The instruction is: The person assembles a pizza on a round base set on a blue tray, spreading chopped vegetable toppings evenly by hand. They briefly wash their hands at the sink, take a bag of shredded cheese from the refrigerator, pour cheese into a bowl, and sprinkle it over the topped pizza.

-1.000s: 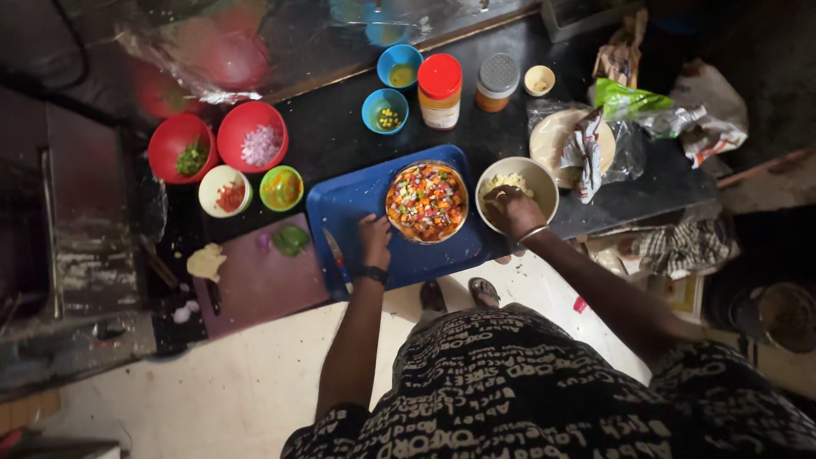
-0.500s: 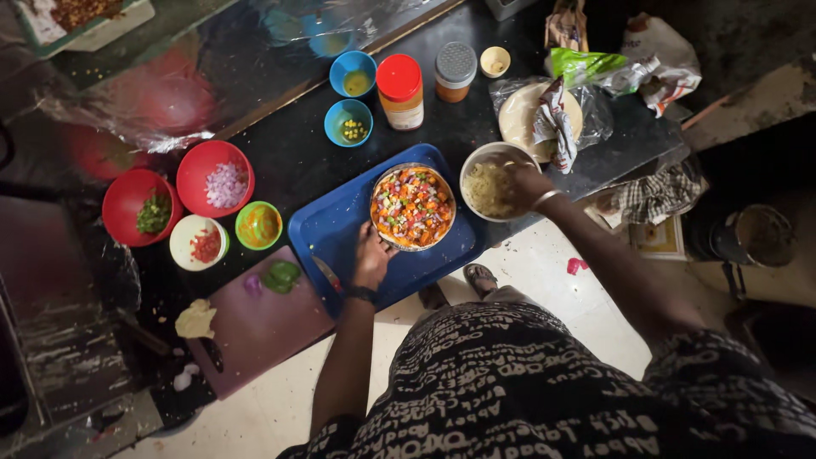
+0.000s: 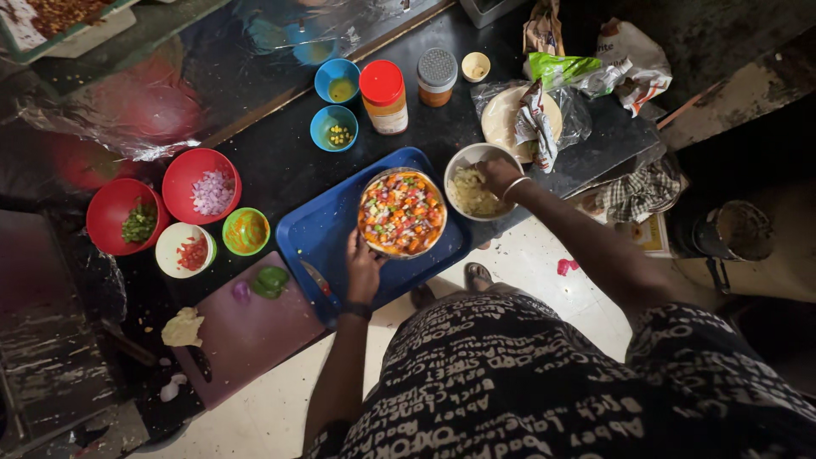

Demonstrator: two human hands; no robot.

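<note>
- My right hand (image 3: 500, 175) dips into the steel bowl (image 3: 463, 161), so its fingertips are hidden and I cannot tell whether they pinch any of the pale food.
- My left hand (image 3: 363, 265) covers the near rim of the topped plate (image 3: 401, 212); its grip there is hidden from me.
- The knife (image 3: 316, 279) just left of my left hand is too dark to make out fully.
- Far up-left of both hands, a tray (image 3: 51, 17) is cut off by the edge.
- Past my right hand, the bags (image 3: 629, 72) hide their contents.
</note>
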